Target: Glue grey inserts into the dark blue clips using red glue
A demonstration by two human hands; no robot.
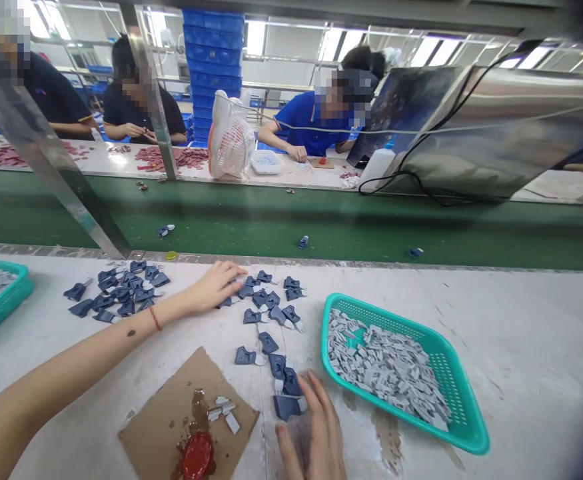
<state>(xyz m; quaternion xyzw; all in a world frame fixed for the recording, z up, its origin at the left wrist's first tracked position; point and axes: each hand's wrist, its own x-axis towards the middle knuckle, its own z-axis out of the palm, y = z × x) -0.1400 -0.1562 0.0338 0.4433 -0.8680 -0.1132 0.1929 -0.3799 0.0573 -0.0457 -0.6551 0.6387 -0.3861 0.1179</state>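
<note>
My left hand [216,285] reaches out over the table, palm down with fingers stretched, at the edge of a loose group of dark blue plastic pieces [272,299]. Its fingertips touch or nearly touch the closest ones. Nearer to me, my right hand [316,433] has its thumb and fingers apart beside a dark blue piece with a light grey tip [287,407]; I cannot tell whether it touches it. More such pieces lie in a line just above. Left of my left hand is another dark blue pile [124,290]. Neither hand visibly holds anything.
A teal basket [464,380] of small grey parts stands right; another teal basket [21,287] sits far left. Cardboard [156,427] bears a red cap [198,455] and grey parts [224,410]. Beyond run a green conveyor [231,220], a metal post [81,193] and co-workers.
</note>
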